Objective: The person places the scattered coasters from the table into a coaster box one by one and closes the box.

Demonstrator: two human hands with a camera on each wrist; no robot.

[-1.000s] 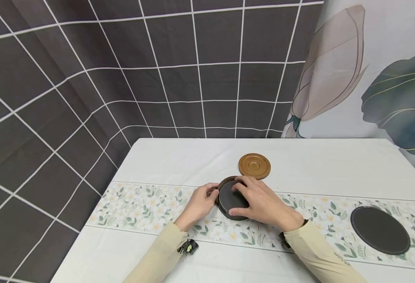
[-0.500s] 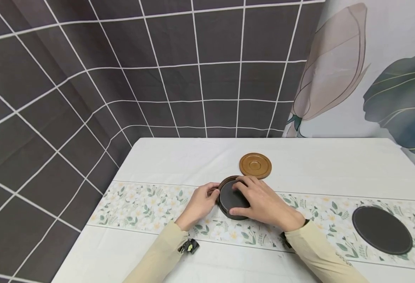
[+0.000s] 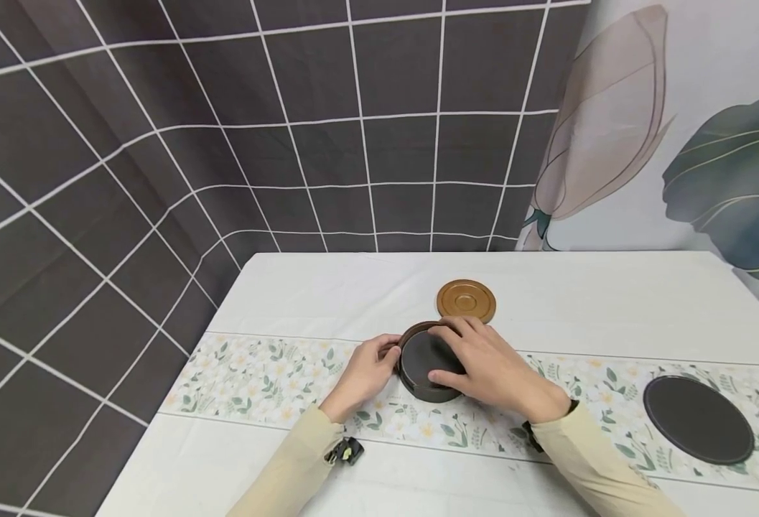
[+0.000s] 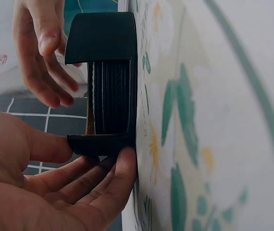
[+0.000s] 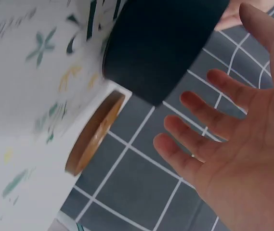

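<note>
A round dark coaster holder [image 3: 432,394] stands at the table's middle with a stack of black coasters [image 3: 421,359] inside. In the left wrist view, coaster edges [image 4: 111,96] show through the gap in the holder's wall. My left hand [image 3: 368,370] grips the holder's left side, thumb at the rim and fingers against the outside. My right hand [image 3: 495,370] is over the holder's right side, fingers spread and bent a little. The right wrist view shows this hand [image 5: 238,144] apart from the holder's dark wall [image 5: 161,48], holding nothing.
Just behind the holder lies a brown round disc [image 3: 466,299] with ringed grooves. A flat black disc [image 3: 699,420] rests far right on the floral strip [image 3: 256,377]. Dark grid-patterned cloth [image 3: 392,151] hangs behind the white table [image 3: 327,287].
My right hand has shifted slightly right and lifted off the coasters, leaving more of the stack showing. The left hand and the holder stay where they were.
</note>
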